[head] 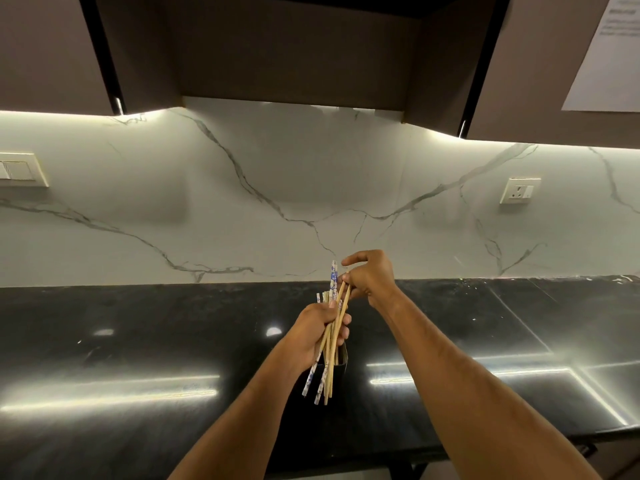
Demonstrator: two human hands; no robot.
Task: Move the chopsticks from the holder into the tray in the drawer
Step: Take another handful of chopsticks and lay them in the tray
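Several thin wooden and blue-patterned chopsticks (pixel 329 344) splay loosely in the clenched left hand (pixel 320 332) (right hand (pixel 372 277) pinches tops at 1 o'clock); some could slip out.

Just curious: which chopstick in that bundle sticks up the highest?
The blue-and-white patterned chopstick beside the right hand; the plain wooden ones end lower.

Dim room, lit by strips under the dark brown upper cabinets (pixel 294 53) at twelve o'clock, washing the white veined marble backsplash (pixel 311 188) brightly. Streaks of glare cross the glossy black stone countertop (pixel 138 341) at nine and three o'clock. Wide-angle bending curves the edges; the white paper sheet (pixel 609 53) at two o'clock reads blurred
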